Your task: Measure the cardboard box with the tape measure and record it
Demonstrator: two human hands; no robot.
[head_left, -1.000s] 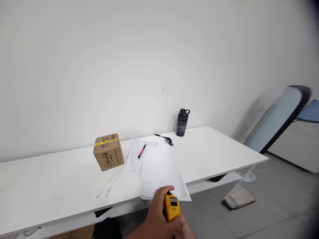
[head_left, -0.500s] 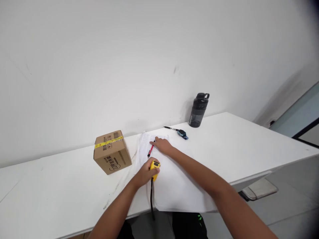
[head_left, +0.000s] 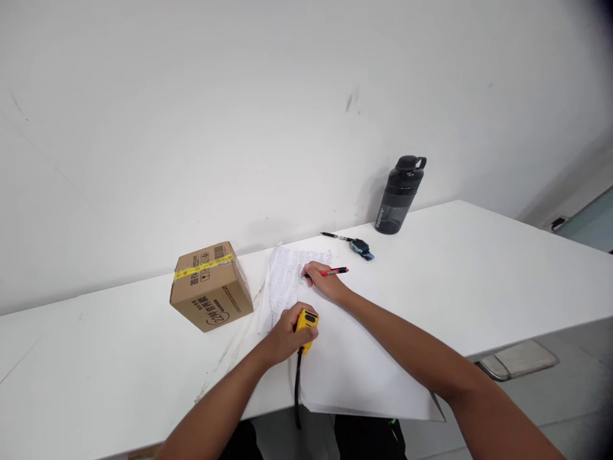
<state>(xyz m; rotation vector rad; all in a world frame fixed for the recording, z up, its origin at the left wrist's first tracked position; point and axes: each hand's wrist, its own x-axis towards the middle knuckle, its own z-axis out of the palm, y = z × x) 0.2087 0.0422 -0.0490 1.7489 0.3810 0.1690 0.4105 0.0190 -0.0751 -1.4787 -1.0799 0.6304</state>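
My left hand is closed around a yellow tape measure, whose black strap hangs down past the table's front edge. Between the fingers of my right hand is a red pen, its dark end pointing right and its other end at the paper. Both hands rest over a stack of white paper. At the far left of the stack lies a sheet covered in handwriting, partly hidden by my hands.
A taped cardboard box stands left of the paper. Behind and to the right are a black pen, a dark wristwatch and a dark water bottle. The white table runs along a white wall.
The red pen has turned from pointing toward me to lying in my right hand's writing grip, pointing right. The view has shifted slightly; my left hand still holds the tape measure.
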